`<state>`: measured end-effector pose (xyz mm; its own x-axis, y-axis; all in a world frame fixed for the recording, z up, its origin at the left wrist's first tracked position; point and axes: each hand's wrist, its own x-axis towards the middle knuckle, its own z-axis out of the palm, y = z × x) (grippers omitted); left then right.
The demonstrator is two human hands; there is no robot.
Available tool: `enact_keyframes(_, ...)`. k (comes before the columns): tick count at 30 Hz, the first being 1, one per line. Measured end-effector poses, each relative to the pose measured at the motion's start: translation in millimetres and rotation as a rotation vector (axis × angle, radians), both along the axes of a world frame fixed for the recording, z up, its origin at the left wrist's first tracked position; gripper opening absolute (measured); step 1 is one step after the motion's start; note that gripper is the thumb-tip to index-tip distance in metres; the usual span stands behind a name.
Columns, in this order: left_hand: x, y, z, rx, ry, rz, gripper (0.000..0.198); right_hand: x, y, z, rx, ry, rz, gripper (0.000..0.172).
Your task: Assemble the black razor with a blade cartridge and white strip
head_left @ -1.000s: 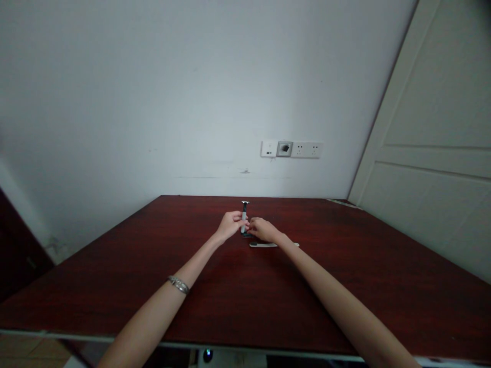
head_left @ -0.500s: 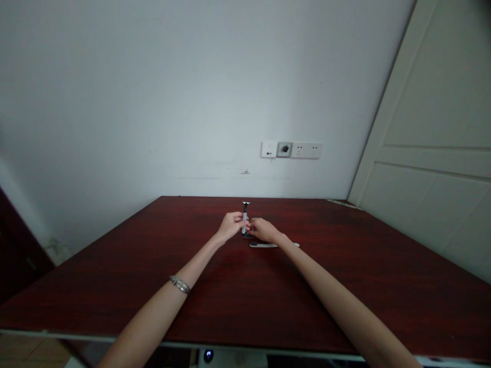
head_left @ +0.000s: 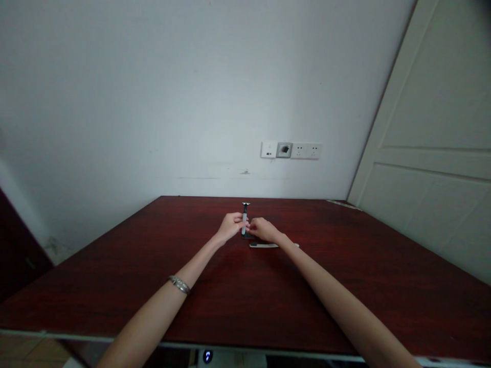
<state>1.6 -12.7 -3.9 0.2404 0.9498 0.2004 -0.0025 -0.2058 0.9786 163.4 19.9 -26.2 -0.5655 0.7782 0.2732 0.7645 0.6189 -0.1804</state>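
Both my arms reach out over a dark red wooden table [head_left: 245,296]. My left hand [head_left: 231,225] is closed around a slim upright razor-like tool [head_left: 244,212] with a small crosswise head on top. My right hand [head_left: 262,229] meets it at the tool's lower end, fingers pinched there over a small dark piece [head_left: 247,236] that I cannot make out. A flat white strip [head_left: 264,245] lies on the table just under my right wrist. A silver bracelet [head_left: 178,284] sits on my left forearm.
A white wall rises behind the table, with a row of sockets [head_left: 291,150] above its far edge. A white panelled door [head_left: 433,153] stands along the right side. A dark cabinet edge [head_left: 15,255] shows at the far left.
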Motion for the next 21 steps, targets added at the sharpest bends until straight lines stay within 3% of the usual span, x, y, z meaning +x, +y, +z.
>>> enact_keyframes(13,-1.2,-1.4,-0.2,-0.011,-0.039,-0.023,0.015,0.5,5.9,-5.1,0.015,0.077,0.070,0.033)
enact_keyframes(21,-1.7,-5.0,5.4,-0.010,0.025,0.037,0.012,4.8,9.1,0.0,-0.043,0.319,0.056,0.024)
